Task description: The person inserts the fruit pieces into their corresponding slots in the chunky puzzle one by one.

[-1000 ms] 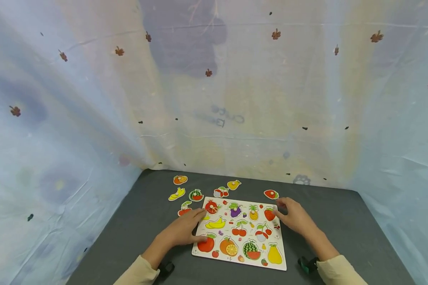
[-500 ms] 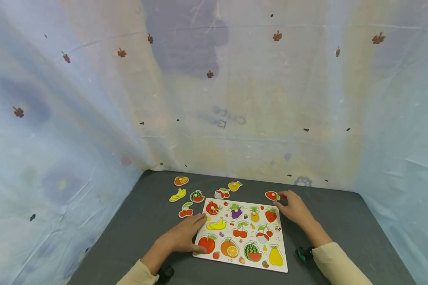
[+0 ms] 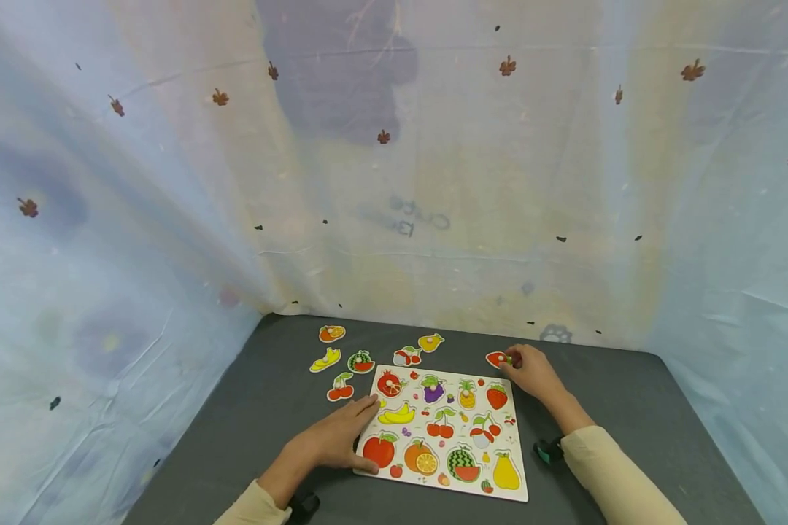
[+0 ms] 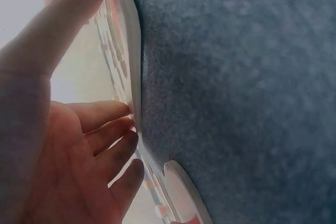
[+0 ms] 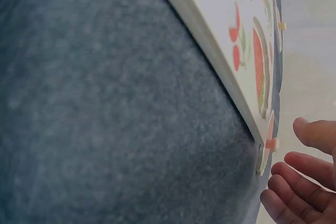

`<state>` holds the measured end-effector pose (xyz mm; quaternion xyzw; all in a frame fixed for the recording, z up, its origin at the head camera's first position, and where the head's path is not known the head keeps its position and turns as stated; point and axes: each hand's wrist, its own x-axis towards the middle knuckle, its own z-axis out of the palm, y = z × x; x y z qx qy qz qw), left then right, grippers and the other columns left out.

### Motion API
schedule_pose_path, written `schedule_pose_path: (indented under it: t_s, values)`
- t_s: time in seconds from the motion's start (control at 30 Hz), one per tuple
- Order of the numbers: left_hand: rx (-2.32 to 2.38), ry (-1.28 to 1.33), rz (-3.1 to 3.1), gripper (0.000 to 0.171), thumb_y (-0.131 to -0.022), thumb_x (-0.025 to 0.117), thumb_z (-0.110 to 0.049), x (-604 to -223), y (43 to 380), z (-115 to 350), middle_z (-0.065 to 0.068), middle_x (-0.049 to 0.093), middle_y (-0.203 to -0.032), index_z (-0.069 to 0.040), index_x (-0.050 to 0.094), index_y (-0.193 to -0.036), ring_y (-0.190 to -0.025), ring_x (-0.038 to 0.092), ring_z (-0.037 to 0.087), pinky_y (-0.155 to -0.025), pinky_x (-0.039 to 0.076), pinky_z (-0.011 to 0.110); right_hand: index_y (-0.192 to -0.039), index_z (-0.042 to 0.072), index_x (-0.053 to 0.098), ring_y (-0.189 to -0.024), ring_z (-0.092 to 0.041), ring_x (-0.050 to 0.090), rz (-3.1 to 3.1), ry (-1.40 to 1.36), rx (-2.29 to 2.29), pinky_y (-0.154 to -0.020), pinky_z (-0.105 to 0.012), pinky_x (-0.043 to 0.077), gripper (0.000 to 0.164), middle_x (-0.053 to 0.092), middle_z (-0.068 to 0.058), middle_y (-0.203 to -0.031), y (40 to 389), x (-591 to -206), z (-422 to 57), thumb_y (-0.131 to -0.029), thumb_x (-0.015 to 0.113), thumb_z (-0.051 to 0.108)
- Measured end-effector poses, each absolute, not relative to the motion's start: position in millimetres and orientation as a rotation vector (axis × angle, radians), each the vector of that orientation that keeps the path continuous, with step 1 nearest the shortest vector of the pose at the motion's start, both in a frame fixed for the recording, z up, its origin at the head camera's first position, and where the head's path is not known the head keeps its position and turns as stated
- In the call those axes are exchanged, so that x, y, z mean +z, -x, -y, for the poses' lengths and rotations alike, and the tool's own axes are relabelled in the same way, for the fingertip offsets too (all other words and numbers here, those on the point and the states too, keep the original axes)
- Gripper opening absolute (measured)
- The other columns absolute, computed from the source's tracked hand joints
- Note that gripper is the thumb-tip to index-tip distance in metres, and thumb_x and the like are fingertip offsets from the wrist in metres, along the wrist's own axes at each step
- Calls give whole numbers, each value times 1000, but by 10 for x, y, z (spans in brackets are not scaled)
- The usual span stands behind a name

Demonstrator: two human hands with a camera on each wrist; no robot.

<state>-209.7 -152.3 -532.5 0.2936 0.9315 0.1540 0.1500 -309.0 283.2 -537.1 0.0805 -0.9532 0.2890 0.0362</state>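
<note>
A white fruit puzzle board (image 3: 517, 494) lies flat on the dark table. My left hand (image 3: 335, 436) rests along its left edge, thumb near the apple picture (image 3: 379, 450) and fingers higher up. In the left wrist view those fingers (image 4: 113, 129) touch the rim with a slight bend. Beyond the board's far right corner, my right hand (image 3: 535, 375) reaches over a strawberry piece (image 3: 494, 358) lying on the table. The right wrist view shows the piece's small knob (image 5: 272, 144), with thumb and fingers spread apart near it. Pieces with knobs, such as the grapes (image 3: 433, 389), sit in the board.
Loose pieces lie behind and left of the board: an orange (image 3: 331, 334), bananas (image 3: 325, 360), a watermelon (image 3: 361, 362), cherries (image 3: 340, 388), a red-and-white fruit (image 3: 406, 356) and a pear (image 3: 430, 343). A patterned cloth (image 3: 473, 182) hangs around the table's back and sides.
My right hand has moved away from the board's right edge to the strawberry piece behind it, and now partly covers that piece. The left hand has stayed at the board's left edge.
</note>
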Motion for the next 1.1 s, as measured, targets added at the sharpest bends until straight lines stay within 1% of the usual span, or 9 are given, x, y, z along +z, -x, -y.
schedule_pose_path:
  t_s: [0.13, 0.33, 0.43, 0.63, 0.7, 0.83, 1.1]
  values:
    - [422, -846, -2675, 118, -83, 87, -64, -5314, 2098, 1511, 11, 30, -175, -4, 31, -168, -158, 34, 33, -124, 34, 52, -120, -5, 70, -92, -30, 64, 2924, -237, 884, -79, -50, 56, 31, 66, -16, -104, 3133, -5406, -2811, -102, 76, 20]
    - [407, -825, -2669, 116, -84, 87, -61, -5260, 2088, 1471, 14, 32, -174, -2, 32, -167, -158, 34, 34, -125, 33, 52, -113, -3, 70, -82, -26, 61, 2932, -192, 875, -71, -45, 53, 27, 66, -14, -97, 3159, -5416, -2789, -101, 76, 20]
    - [390, -813, -2665, 116, -84, 87, -61, -5250, 2075, 1444, 14, 32, -174, -2, 33, -167, -158, 34, 34, -126, 33, 52, -112, -2, 69, -81, -27, 60, 2941, -145, 887, -71, -44, 52, 26, 65, -15, -97, 3183, -5420, -2774, -102, 75, 20]
    - [346, -787, -2670, 115, -83, 88, -61, -5256, 2066, 1404, 13, 33, -173, -3, 34, -167, -159, 33, 32, -126, 33, 50, -109, -2, 68, -87, -30, 63, 2951, -67, 895, -78, -50, 55, 24, 67, -17, -99, 3232, -5420, -2749, -102, 74, 20]
    - [340, -780, -2670, 115, -83, 88, -61, -5258, 2066, 1398, 12, 33, -173, -3, 34, -166, -159, 33, 31, -126, 33, 50, -108, -2, 68, -87, -30, 64, 2961, -52, 891, -78, -50, 55, 24, 68, -17, -99, 3242, -5422, -2746, -102, 74, 20]
    - [344, -766, -2668, 116, -82, 89, -61, -5248, 2063, 1387, 12, 33, -173, -3, 35, -166, -159, 33, 31, -126, 32, 49, -106, -2, 68, -83, -28, 62, 2975, -21, 887, -74, -47, 54, 24, 67, -15, -96, 3254, -5424, -2736, -102, 75, 20]
    - [335, -742, -2668, 116, -82, 89, -60, -5249, 2076, 1382, 11, 32, -174, -4, 33, -167, -159, 33, 31, -126, 33, 50, -98, 0, 67, -73, -24, 58, 2955, -14, 876, -67, -40, 50, 20, 64, -11, -85, 3282, -5416, -2709, -102, 75, 18]
